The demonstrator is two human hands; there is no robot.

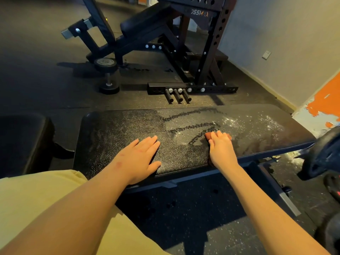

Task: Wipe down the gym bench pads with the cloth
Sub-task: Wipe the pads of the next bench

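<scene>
A long black bench pad [128, 126] lies across the middle of the view, with wet streaks and pale dust on its right half. My right hand [221, 149] presses flat on a reddish-brown cloth [208, 135], which shows only at the fingertips and under the palm near the pad's front edge. My left hand [140, 156] rests flat on the pad to the left, fingers straight, holding nothing. A second black pad [24, 138] sits at the far left, apart from both hands.
Beyond the bench stand a black rack frame [207, 57], an inclined bench [147, 24] and a dumbbell [108, 76] on the dark rubber floor. A weight plate [323, 157] sits at the right. My yellow-clad leg [46, 199] fills the lower left.
</scene>
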